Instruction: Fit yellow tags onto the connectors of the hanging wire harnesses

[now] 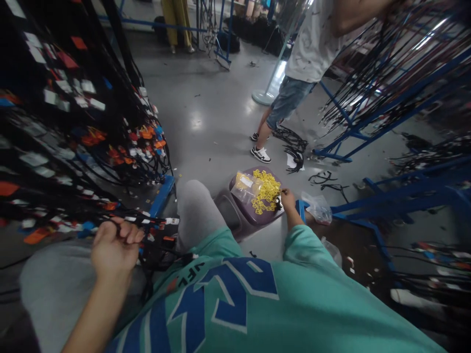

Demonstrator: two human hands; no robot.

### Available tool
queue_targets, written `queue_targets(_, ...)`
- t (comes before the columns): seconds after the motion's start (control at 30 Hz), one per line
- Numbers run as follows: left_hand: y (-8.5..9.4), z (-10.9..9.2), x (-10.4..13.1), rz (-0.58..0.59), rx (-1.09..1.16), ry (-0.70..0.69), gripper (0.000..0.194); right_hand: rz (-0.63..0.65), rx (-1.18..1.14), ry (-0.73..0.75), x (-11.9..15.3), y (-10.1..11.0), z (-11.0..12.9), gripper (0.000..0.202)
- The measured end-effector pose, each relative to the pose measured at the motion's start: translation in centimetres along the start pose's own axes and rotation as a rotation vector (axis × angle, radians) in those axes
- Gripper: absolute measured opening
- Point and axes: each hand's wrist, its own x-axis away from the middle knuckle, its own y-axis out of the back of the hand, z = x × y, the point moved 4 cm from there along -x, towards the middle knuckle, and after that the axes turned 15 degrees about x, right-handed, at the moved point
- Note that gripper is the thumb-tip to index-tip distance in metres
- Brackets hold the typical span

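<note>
My left hand (116,245) is closed, its fingers curled round black cables (149,215) that end in white connectors (171,221). The exact number of cables in the grip is hidden. On a purple stool top (253,215) lies a heap of small yellow plastic clips (268,186), with a clear plastic bag (245,184) of more yellow pieces beside it. At the stool's right edge my right hand (288,200) has its fingers pressed together by some small black parts (278,200); whatever is between them is too small to make out.
Dense hanging cable bundles (91,122) with white, orange and blue connectors fill the left side. A co-worker (305,63) stands ahead by a blue rack (353,132) of cables. A floor stand (263,96) and loose cables (294,142) are on the floor. A plastic bag (318,208) hangs at right.
</note>
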Motion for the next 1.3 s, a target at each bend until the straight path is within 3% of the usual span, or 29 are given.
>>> queue_targets(0.1, 0.1, 0.1, 0.0, 0.013, 0.016, 0.006, 0.016, -0.057, -0.237, 0.029, -0.2, 1.5, 1.4, 0.045)
queue_targets(0.23, 0.0, 0.4, 0.3, 0.031, 0.033, -0.008, 0.016, -0.043, -0.522, 0.194, 0.9, 4.2, 5.5, 0.048)
queue_targets(0.37, -0.4, 0.8, 1.0, 0.054, 0.035, -0.029, 0.016, 0.185, -0.916, 0.566, 5.2, 7.6, 11.8, 0.053)
queue_targets(0.47, -0.6, 1.0, 1.7, 0.051, 0.034, -0.044, 0.017, 0.359, -0.966, 0.736, 9.6, 9.9, 16.4, 0.051)
queue_targets(0.63, -1.5, 1.9, 3.3, 0.157, 0.046, 0.071, 0.024, 0.483, -0.772, 1.094, 17.2, 12.0, 22.9, 0.040)
queue_targets(0.8, -2.4, 2.4, 5.4, 0.312, -0.038, 0.163, 0.038, 0.325, -0.472, 1.471, 23.7, 12.9, 26.8, 0.035)
queue_targets(0.93, -2.1, 2.1, 6.2, 0.287, -0.069, 0.156, 0.038, 0.161, -0.340, 1.618, 26.5, 13.8, 27.6, 0.032)
queue_targets(1.1, -1.7, 1.9, 6.5, 0.275, -0.011, 0.196, 0.041, 0.060, -0.170, 1.703, 28.3, 14.2, 27.7, 0.031)
queue_targets(1.3, -2.2, 2.2, 6.3, 0.261, -0.019, 0.122, 0.037, -0.084, -0.006, 1.758, 30.2, 14.1, 28.1, 0.031)
